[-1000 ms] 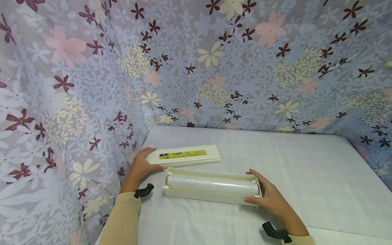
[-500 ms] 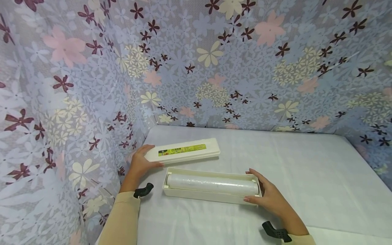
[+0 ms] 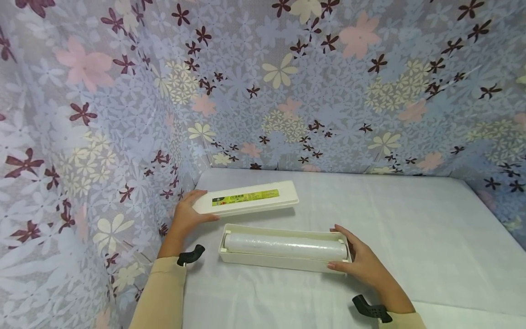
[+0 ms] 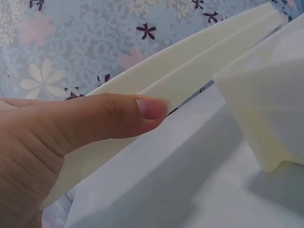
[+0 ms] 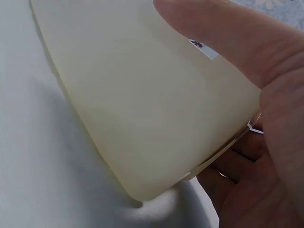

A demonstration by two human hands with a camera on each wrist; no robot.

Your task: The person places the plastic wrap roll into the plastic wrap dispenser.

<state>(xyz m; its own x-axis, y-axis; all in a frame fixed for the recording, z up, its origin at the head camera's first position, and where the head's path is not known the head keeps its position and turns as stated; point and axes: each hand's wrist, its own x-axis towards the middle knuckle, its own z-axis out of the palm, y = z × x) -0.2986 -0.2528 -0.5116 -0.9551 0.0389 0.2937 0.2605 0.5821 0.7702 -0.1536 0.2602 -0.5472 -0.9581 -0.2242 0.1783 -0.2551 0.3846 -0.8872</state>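
My left hand [image 3: 186, 215] grips the left end of a long cream box lid [image 3: 288, 194] with a yellow-green label. In the left wrist view its thumb [image 4: 114, 116] presses along the lid's side wall [image 4: 194, 71]. Nearer to me lies the matching open box [image 3: 275, 263], holding a white roll of plastic wrap [image 3: 287, 246]. My right hand [image 3: 363, 261] holds the box's right end, thumb on the near wall and fingers at the far side. The right wrist view shows the box wall [image 5: 123, 104] close up; the roll is hidden there.
A white cloth [image 3: 394, 228] covers the tabletop. Floral curtains [image 3: 328, 100] hang along the back and both sides, the left one close to my left arm. A black wrist mount [image 3: 371, 310] sits on each wrist.
My left hand has moved the lid slightly away from me and raised it, its right end swinging toward the back. The box and right hand have barely moved.
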